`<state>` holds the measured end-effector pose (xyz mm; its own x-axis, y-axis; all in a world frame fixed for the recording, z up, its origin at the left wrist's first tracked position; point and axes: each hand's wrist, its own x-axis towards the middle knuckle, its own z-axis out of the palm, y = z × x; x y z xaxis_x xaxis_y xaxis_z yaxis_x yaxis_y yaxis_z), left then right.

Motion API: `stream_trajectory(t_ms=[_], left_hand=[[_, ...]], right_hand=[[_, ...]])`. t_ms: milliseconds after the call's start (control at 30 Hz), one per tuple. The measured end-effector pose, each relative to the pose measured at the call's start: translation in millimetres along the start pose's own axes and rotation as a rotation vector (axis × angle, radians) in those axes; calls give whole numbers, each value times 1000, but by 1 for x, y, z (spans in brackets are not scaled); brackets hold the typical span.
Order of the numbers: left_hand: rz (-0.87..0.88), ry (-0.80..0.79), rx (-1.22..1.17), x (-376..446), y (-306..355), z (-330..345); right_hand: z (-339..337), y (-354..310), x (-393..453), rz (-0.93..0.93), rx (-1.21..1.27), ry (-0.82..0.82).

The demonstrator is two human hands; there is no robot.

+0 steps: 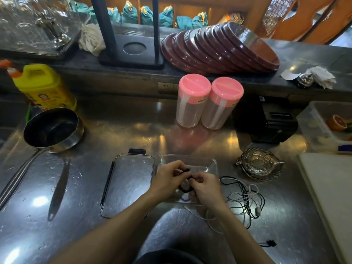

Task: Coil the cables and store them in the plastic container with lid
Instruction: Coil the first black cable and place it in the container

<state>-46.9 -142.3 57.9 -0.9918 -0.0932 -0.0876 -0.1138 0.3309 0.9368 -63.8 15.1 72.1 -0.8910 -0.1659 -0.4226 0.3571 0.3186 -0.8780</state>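
A clear plastic container [209, 163] lies open on the steel counter, its clear lid [131, 180] flat on the counter to its left. Over the container, my left hand [168, 177] and my right hand [204, 186] both pinch a coiled black cable [185, 188]; the coil hangs between them. To the right of the container lies a loose tangle of black and white cables [245, 199]. One white cable [207, 219] trails toward the counter's front edge.
Two pink-lidded jars [207, 103] stand behind the container. A silver leaf-shaped dish [260, 164] sits at the right, a white cutting board [329, 197] further right. A saucepan [53, 130], a yellow bottle [43, 86] and a knife [60, 187] are at the left.
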Motion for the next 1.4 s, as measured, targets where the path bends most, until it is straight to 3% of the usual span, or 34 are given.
stream_trajectory(t_ms=[167, 367, 500, 700, 1033, 1400], left_hand=[[-205, 87, -205, 14, -1, 1], [-411, -53, -359, 17, -7, -5], [-439, -156, -369, 15, -4, -9], [-499, -109, -480, 14, -8, -8], [-577, -179, -489, 11, -7, -8], [-510, -155, -264, 18, -13, -10]], right_hand=[[3, 0, 2, -38, 79, 5], [0, 3, 11, 21, 130, -31], [-2, 6, 17, 119, 178, -65], [-2, 9, 20, 80, 143, -59], [-2, 23, 25, 163, 119, -44], [0, 37, 44, 226, 60, -157]])
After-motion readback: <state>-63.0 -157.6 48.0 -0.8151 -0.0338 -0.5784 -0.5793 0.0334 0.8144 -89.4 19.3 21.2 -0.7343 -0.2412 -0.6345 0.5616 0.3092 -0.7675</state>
